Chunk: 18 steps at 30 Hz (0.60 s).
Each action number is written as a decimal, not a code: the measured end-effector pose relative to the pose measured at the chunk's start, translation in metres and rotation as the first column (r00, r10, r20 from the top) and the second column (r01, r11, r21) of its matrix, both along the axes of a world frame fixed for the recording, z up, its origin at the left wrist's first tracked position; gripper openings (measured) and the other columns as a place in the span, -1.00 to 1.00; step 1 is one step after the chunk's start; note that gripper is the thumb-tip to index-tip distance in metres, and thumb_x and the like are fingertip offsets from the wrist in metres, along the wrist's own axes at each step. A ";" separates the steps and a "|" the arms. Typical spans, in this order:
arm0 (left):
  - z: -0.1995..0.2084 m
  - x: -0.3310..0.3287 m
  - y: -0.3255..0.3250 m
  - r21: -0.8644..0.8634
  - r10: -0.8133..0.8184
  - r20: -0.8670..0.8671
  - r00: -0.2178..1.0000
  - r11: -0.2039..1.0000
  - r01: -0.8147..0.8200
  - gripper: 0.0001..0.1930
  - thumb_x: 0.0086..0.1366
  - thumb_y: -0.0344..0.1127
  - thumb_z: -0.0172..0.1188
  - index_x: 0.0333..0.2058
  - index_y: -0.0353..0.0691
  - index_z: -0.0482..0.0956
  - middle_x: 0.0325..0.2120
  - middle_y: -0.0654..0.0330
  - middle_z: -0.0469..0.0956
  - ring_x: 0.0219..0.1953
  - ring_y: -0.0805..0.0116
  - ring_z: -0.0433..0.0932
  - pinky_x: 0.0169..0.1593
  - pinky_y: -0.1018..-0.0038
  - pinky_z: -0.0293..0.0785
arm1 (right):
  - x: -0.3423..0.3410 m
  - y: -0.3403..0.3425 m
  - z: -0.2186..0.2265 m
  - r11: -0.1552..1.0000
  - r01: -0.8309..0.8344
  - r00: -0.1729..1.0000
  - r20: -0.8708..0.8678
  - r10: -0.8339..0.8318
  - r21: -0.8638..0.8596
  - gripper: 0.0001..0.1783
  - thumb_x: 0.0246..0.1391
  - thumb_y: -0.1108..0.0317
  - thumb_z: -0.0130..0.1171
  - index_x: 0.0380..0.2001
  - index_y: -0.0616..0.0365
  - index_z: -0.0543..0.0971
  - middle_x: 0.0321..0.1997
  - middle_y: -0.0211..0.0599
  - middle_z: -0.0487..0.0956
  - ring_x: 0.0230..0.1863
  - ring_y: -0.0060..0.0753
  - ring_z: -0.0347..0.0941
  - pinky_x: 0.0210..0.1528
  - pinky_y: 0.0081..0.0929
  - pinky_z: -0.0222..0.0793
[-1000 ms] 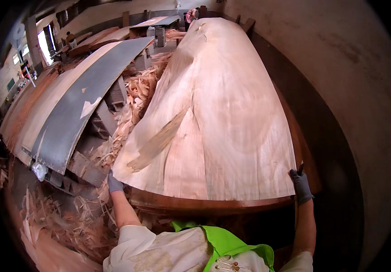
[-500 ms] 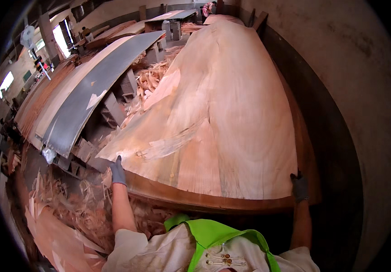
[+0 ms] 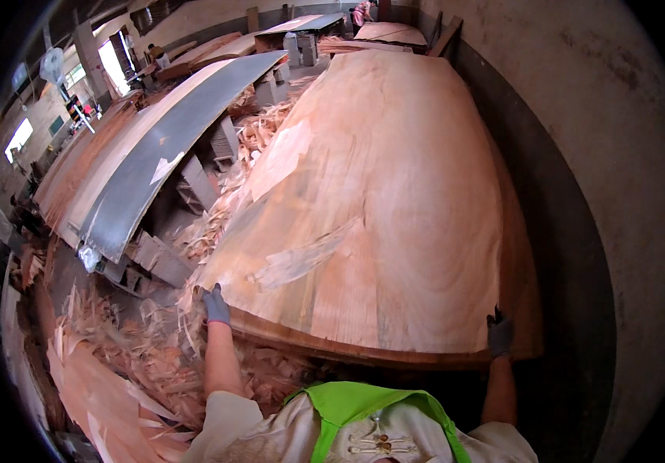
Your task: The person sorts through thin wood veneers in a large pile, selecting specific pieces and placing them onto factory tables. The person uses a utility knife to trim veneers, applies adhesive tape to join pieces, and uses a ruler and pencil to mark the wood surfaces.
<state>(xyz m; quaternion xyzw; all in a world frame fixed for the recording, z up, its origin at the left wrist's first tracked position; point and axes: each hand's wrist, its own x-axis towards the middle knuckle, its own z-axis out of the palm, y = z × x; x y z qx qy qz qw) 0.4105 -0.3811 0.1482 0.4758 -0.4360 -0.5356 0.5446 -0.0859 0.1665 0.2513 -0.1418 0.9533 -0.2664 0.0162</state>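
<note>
A large, thin sheet of pale wood veneer (image 3: 425,185) lies over a stack of reddish-brown veneer sheets (image 3: 519,255). It has grey streaks and a ragged, torn flap (image 3: 309,255) left of its middle. At the near left corner my left hand (image 3: 215,305), in a grey glove, is closed on the sheet's edge. My right hand (image 3: 500,335), also gloved in grey, grips the near right corner. Both hands are partly hidden where their fingers meet the edge. The near edge of the sheet runs between them, close in front of me.
Veneer scraps (image 3: 139,347) cover the floor at the left. Beyond them, a long board with a dark grey top (image 3: 155,158) rests on blocks (image 3: 159,258). A wall (image 3: 579,116) runs along the right. Farther back, a person in pink (image 3: 362,14) bends over another stack.
The sheet has settled flatter, and the raised ridge along its far middle is gone. Both my hands have come nearer to me and slightly closer together, still at the corners.
</note>
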 end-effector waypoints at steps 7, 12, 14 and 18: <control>-0.032 0.012 -0.013 0.075 0.086 -0.118 0.989 0.994 -0.078 -0.46 0.18 -0.48 -0.01 0.15 -0.31 0.12 0.04 0.06 0.32 -0.01 0.19 0.36 0.07 0.34 0.30 | 0.008 -0.037 0.006 0.979 0.038 0.976 0.201 -0.079 0.198 -0.55 0.02 0.22 0.09 -0.08 0.32 0.48 -0.10 0.13 0.52 -0.15 -0.03 0.48 -0.15 -0.27 0.34; -0.019 -0.009 0.007 0.110 0.091 -0.131 0.987 0.991 -0.077 -0.51 0.18 -0.43 -0.01 0.10 -0.41 0.21 0.04 0.05 0.34 0.02 0.18 0.33 0.11 0.38 0.23 | 0.017 -0.029 0.012 0.985 0.165 0.961 0.231 -0.150 -0.045 -0.52 0.03 0.28 0.07 0.03 0.25 0.43 0.02 0.12 0.45 -0.01 -0.08 0.42 -0.01 -0.34 0.30; -0.031 0.013 0.004 0.121 0.090 -0.174 0.981 0.990 -0.069 -0.49 0.16 -0.46 0.02 0.12 -0.35 0.21 0.02 0.09 0.35 -0.01 0.20 0.36 0.07 0.35 0.29 | 0.016 -0.030 -0.001 0.985 0.158 0.964 0.226 -0.139 -0.067 -0.51 0.04 0.29 0.07 0.05 0.25 0.41 0.03 0.11 0.45 0.02 -0.09 0.41 0.00 -0.35 0.29; -0.063 0.023 -0.008 0.126 0.204 -0.022 0.979 0.972 -0.200 -0.49 0.16 -0.44 0.03 0.12 -0.32 0.21 0.01 0.10 0.36 -0.03 0.19 0.38 0.05 0.35 0.32 | 0.015 -0.036 -0.021 0.990 0.117 0.979 0.178 -0.101 -0.082 -0.51 0.05 0.31 0.07 0.06 0.28 0.40 0.01 0.10 0.47 0.00 -0.08 0.44 -0.02 -0.34 0.31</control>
